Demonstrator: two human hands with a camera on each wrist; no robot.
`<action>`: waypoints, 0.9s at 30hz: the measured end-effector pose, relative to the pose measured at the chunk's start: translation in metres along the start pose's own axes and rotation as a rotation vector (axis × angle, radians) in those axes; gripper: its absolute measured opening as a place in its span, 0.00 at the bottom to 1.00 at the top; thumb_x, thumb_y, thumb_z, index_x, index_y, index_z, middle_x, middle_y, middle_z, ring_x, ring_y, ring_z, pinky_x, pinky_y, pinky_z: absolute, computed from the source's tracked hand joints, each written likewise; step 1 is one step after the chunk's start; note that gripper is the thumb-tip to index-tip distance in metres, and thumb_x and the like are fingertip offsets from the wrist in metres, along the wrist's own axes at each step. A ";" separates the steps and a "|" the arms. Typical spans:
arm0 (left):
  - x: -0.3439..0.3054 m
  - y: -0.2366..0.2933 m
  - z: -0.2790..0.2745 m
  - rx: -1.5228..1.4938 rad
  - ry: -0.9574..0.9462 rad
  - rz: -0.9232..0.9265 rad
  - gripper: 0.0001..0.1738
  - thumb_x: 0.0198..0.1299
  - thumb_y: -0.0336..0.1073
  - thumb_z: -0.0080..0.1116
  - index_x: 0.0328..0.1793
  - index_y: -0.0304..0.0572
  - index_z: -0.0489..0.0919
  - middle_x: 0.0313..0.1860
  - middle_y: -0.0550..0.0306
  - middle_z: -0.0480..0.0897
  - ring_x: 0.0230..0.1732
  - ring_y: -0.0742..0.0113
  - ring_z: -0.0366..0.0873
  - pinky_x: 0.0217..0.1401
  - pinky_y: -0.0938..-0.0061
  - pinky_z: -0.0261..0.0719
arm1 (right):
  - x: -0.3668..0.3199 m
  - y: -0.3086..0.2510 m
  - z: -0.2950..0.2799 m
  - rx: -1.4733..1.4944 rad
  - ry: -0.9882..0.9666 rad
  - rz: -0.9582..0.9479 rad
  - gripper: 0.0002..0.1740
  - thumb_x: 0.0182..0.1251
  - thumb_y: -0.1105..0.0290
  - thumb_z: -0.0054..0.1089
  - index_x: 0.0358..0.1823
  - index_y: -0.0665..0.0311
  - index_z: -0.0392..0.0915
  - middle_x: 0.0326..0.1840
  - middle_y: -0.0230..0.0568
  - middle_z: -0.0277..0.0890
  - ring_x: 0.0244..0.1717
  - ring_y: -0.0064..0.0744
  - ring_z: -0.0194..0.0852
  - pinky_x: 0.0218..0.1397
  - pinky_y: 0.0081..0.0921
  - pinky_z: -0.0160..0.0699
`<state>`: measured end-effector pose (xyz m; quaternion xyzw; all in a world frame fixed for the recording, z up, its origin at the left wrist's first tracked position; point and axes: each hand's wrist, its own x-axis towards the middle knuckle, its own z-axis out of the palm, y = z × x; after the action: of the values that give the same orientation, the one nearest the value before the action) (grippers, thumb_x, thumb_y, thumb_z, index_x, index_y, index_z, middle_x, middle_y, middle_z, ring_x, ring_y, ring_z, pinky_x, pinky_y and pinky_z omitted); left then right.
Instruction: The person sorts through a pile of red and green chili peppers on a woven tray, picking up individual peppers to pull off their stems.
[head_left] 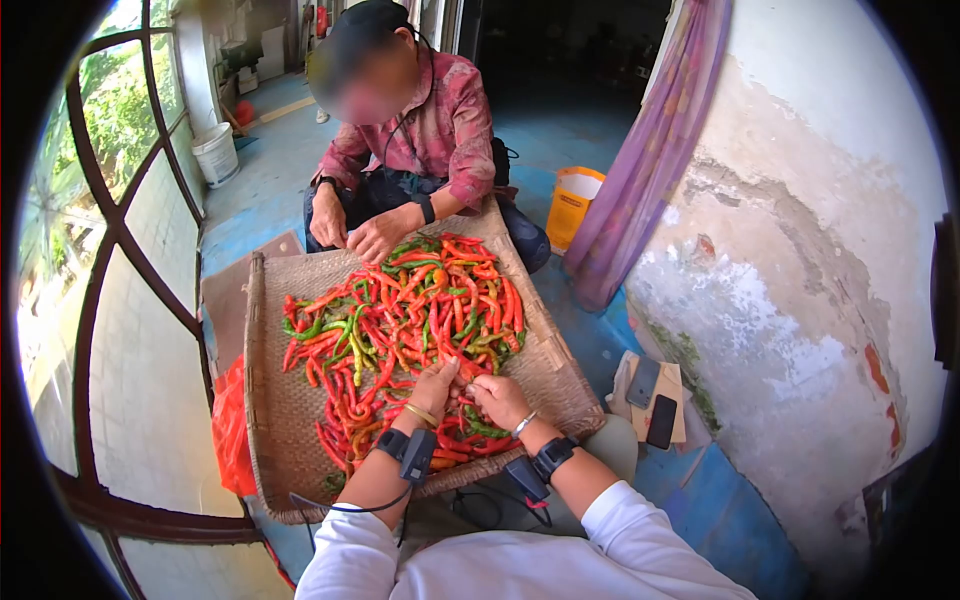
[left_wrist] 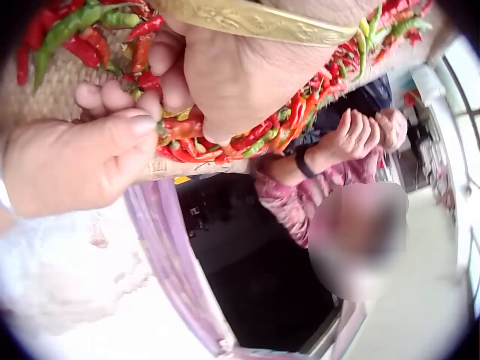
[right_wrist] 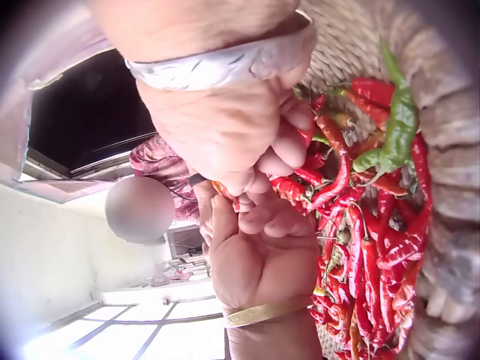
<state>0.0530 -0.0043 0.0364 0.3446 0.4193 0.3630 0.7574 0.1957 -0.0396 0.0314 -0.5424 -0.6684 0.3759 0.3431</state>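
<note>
Red, orange and green chili peppers (head_left: 400, 310) lie heaped in a woven tray (head_left: 270, 420). Above the near part of the heap, the left hand (head_left: 436, 388) and right hand (head_left: 500, 402) meet. In the left wrist view, an orange-red pepper (left_wrist: 181, 128) lies between them: the left hand (left_wrist: 240, 75) holds its body, and the right hand (left_wrist: 82, 157) pinches its stem end between thumb and finger. The right wrist view shows part of that pepper (right_wrist: 223, 193) between the fingertips of the right hand (right_wrist: 217, 135) and left hand (right_wrist: 262, 262).
Across the tray a crouching person in a pink patterned shirt (head_left: 465, 120) has both hands over its far edge. A red plastic bag (head_left: 232, 430) lies left of the tray. At right are two phones (head_left: 661, 421) on cardboard, a yellow bucket (head_left: 571, 212) and a purple curtain (head_left: 660, 150).
</note>
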 end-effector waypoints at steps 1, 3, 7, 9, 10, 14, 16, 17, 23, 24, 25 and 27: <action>0.001 0.002 -0.003 -0.091 0.027 -0.021 0.15 0.58 0.46 0.44 0.24 0.46 0.70 0.15 0.67 0.68 0.13 0.80 0.61 0.12 0.86 0.56 | -0.001 -0.005 -0.001 -0.037 0.012 -0.042 0.13 0.61 0.63 0.43 0.32 0.65 0.71 0.16 0.31 0.67 0.15 0.18 0.64 0.18 0.14 0.64; 0.001 0.013 -0.009 -0.188 0.042 -0.040 0.16 0.58 0.44 0.44 0.21 0.45 0.69 0.13 0.66 0.69 0.10 0.79 0.59 0.11 0.86 0.58 | -0.004 -0.021 -0.004 0.173 0.024 0.015 0.14 0.61 0.62 0.43 0.34 0.65 0.71 0.17 0.32 0.68 0.15 0.18 0.65 0.19 0.14 0.65; 0.002 0.047 -0.056 -0.690 -0.212 0.393 0.14 0.58 0.45 0.43 0.31 0.42 0.71 0.19 0.64 0.71 0.14 0.80 0.60 0.17 0.87 0.66 | -0.002 -0.016 -0.011 0.432 0.042 0.120 0.17 0.61 0.59 0.42 0.40 0.67 0.70 0.19 0.33 0.69 0.17 0.18 0.65 0.21 0.13 0.65; -0.003 0.065 -0.059 -1.082 0.049 0.633 0.15 0.59 0.46 0.41 0.39 0.42 0.70 0.22 0.63 0.72 0.16 0.80 0.62 0.17 0.86 0.66 | -0.001 -0.018 -0.011 0.441 0.044 0.140 0.18 0.61 0.59 0.42 0.38 0.68 0.71 0.19 0.33 0.69 0.16 0.18 0.64 0.21 0.13 0.66; -0.009 0.069 -0.055 -1.055 0.140 0.627 0.16 0.59 0.46 0.42 0.43 0.42 0.69 0.23 0.63 0.73 0.16 0.80 0.63 0.18 0.86 0.67 | 0.000 -0.019 -0.010 0.405 0.039 0.175 0.17 0.60 0.59 0.44 0.38 0.68 0.71 0.19 0.33 0.69 0.17 0.19 0.66 0.22 0.14 0.66; 0.016 0.025 -0.053 -0.082 0.292 0.405 0.14 0.57 0.41 0.45 0.42 0.40 0.71 0.25 0.62 0.75 0.16 0.78 0.66 0.18 0.84 0.68 | 0.007 0.010 0.004 -0.084 0.098 0.100 0.15 0.58 0.60 0.47 0.34 0.67 0.73 0.20 0.36 0.71 0.18 0.22 0.69 0.24 0.19 0.69; 0.030 0.000 -0.043 0.582 0.205 0.514 0.15 0.52 0.37 0.51 0.46 0.42 0.70 0.34 0.57 0.76 0.24 0.69 0.75 0.22 0.77 0.73 | 0.006 0.013 0.004 -0.108 0.132 0.084 0.15 0.57 0.61 0.48 0.34 0.67 0.73 0.20 0.36 0.71 0.19 0.23 0.70 0.24 0.20 0.70; 0.033 -0.007 -0.038 0.580 0.204 0.514 0.15 0.52 0.37 0.51 0.46 0.42 0.70 0.34 0.57 0.76 0.24 0.69 0.75 0.22 0.77 0.73 | 0.006 0.014 0.004 -0.134 0.164 0.066 0.14 0.56 0.62 0.49 0.33 0.66 0.73 0.20 0.37 0.72 0.19 0.24 0.71 0.25 0.21 0.70; 0.025 -0.008 0.002 1.647 0.110 0.690 0.30 0.44 0.34 0.53 0.57 0.47 0.61 0.55 0.53 0.65 0.40 0.55 0.74 0.30 0.67 0.76 | 0.004 0.003 0.001 0.003 0.101 0.236 0.13 0.54 0.60 0.48 0.28 0.62 0.75 0.14 0.40 0.71 0.18 0.33 0.72 0.24 0.28 0.69; 0.022 -0.006 0.004 1.687 0.086 0.643 0.29 0.45 0.34 0.52 0.57 0.47 0.60 0.53 0.53 0.66 0.38 0.56 0.75 0.30 0.67 0.76 | 0.005 0.003 0.000 0.001 0.099 0.234 0.13 0.54 0.60 0.48 0.28 0.62 0.75 0.14 0.40 0.71 0.18 0.33 0.72 0.24 0.28 0.69; 0.020 -0.005 0.005 1.726 0.061 0.594 0.29 0.46 0.34 0.50 0.58 0.48 0.59 0.51 0.52 0.67 0.37 0.56 0.76 0.29 0.68 0.76 | 0.005 0.003 -0.001 -0.024 0.071 0.236 0.13 0.55 0.62 0.48 0.30 0.64 0.74 0.16 0.38 0.72 0.18 0.29 0.72 0.24 0.25 0.70; 0.019 -0.005 0.007 1.760 0.060 0.583 0.25 0.47 0.34 0.49 0.55 0.47 0.62 0.49 0.52 0.68 0.35 0.57 0.76 0.28 0.67 0.76 | 0.006 0.006 -0.001 -0.046 0.043 0.238 0.13 0.56 0.63 0.48 0.31 0.66 0.74 0.19 0.36 0.72 0.18 0.24 0.71 0.23 0.22 0.70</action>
<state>0.0676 0.0075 0.0282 0.8778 0.4599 0.0988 0.0904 0.1984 -0.0333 0.0272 -0.6336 -0.6001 0.3869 0.2979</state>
